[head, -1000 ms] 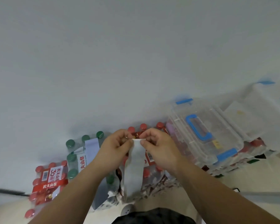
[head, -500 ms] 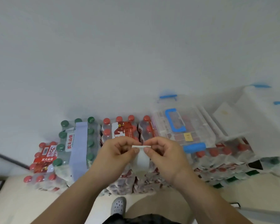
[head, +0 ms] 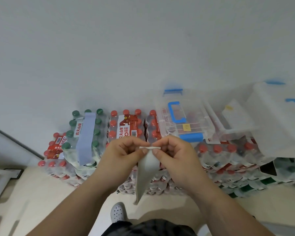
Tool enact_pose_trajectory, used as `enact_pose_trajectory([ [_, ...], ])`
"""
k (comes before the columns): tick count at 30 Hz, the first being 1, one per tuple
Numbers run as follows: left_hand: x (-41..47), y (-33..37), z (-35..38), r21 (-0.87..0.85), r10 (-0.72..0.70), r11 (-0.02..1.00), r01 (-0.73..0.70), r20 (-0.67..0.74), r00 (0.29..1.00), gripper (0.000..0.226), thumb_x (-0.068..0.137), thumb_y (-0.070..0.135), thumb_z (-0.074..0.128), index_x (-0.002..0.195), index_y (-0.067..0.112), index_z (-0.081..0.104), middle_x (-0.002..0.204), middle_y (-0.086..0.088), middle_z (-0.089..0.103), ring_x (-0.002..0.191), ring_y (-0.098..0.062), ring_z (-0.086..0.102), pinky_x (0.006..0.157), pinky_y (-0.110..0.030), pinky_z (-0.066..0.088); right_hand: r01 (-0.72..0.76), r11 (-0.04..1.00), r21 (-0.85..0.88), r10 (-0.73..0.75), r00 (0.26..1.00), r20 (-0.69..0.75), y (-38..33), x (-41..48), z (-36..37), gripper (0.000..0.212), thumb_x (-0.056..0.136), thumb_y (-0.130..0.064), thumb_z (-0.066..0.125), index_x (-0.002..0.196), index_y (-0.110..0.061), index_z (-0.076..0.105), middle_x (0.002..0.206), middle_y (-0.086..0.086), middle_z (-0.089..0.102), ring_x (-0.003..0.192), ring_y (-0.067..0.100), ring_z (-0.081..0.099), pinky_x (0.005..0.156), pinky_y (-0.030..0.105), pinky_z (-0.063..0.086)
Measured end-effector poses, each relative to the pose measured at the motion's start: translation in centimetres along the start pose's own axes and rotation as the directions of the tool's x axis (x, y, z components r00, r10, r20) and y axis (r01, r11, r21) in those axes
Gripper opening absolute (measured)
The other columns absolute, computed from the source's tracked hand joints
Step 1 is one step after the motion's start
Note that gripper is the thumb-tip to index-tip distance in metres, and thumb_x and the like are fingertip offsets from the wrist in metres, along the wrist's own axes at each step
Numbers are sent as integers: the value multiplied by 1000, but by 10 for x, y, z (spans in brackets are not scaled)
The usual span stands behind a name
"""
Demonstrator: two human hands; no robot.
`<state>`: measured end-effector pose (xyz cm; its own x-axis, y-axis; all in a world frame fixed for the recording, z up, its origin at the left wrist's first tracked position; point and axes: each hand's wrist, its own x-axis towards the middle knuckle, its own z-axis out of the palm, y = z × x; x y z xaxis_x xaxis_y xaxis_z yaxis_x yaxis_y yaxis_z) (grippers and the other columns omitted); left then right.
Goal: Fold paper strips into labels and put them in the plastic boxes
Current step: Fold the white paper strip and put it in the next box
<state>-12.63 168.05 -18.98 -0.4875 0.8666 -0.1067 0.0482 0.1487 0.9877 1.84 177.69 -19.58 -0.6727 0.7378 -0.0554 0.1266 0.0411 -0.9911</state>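
Observation:
A white paper strip (head: 146, 171) hangs down in front of me, its top edge folded over. My left hand (head: 124, 155) pinches the left end of that fold and my right hand (head: 174, 155) pinches the right end, thumbs toward me. Beyond the hands, a clear plastic box (head: 182, 116) with a blue handle and blue latches sits closed on top of stacked bottle packs. To its right stands a second clear box (head: 237, 121) with its lid (head: 279, 116) open and tilted back. A light blue paper strip (head: 86, 138) lies draped over the green-capped bottle pack.
Shrink-wrapped packs of red-capped bottles (head: 126, 126) and green-capped bottles (head: 73, 132) are stacked against a white wall (head: 143, 48). My grey clog (head: 118, 212) stands on the beige floor (head: 32, 201) below the hands.
The view has tilted downward, so the boxes and bottle packs sit higher in frame. Both hands kept pinching the strip's top edge, and the strip now hangs longer below them than half a second ago.

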Motion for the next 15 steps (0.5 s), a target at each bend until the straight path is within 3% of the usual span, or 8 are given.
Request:
enact_pose_trajectory([
  [2, -4, -1, 3, -22, -2, 1000, 2, -11, 1000, 15, 90, 5, 67, 93, 15, 77, 82, -17, 75, 69, -24, 69, 59, -28, 54, -4, 1000, -7, 4, 1000, 5, 0, -2, -2, 11, 91, -10, 71, 90, -21, 72, 82, 3, 73, 76, 19, 69, 66, 31, 59],
  [4, -6, -2, 7, -30, 5, 1000, -6, -31, 1000, 13, 90, 10, 68, 93, 19, 77, 86, -21, 73, 81, -42, 68, 69, -49, 59, 9, 999, -44, -10, 1000, -1, 2, -3, -2, 9, 92, -14, 71, 90, -22, 72, 81, 2, 72, 78, 22, 68, 68, 35, 60],
  [6, -6, -3, 10, -34, 9, 999, -11, -50, 999, 11, 90, 13, 69, 91, 20, 78, 87, -24, 72, 87, -47, 66, 76, -57, 56, 37, 996, -86, -38, 999, -17, 3, -4, 0, 8, 93, -18, 71, 89, -24, 71, 80, -1, 71, 77, 20, 67, 69, 35, 60],
  [10, -7, -2, 9, -20, 9, 1000, -11, -93, 996, 18, 90, 7, 68, 88, 21, 77, 81, -14, 75, 82, -36, 71, 76, -52, 58, 70, 985, -158, -76, 997, -34, 1, -4, 5, 9, 92, -21, 72, 86, -27, 71, 80, -6, 69, 75, 11, 65, 68, 25, 57],
  [15, -9, -1, 0, -10, 63, 998, -65, -122, 991, 18, 89, 7, 70, 86, 23, 77, 81, -18, 73, 81, -40, 67, 71, -47, 57, 71, 997, -39, -71, 997, -8, -10, -3, 7, 11, 88, -16, 75, 83, -25, 74, 80, -4, 73, 74, 9, 68, 67, 22, 54],
])
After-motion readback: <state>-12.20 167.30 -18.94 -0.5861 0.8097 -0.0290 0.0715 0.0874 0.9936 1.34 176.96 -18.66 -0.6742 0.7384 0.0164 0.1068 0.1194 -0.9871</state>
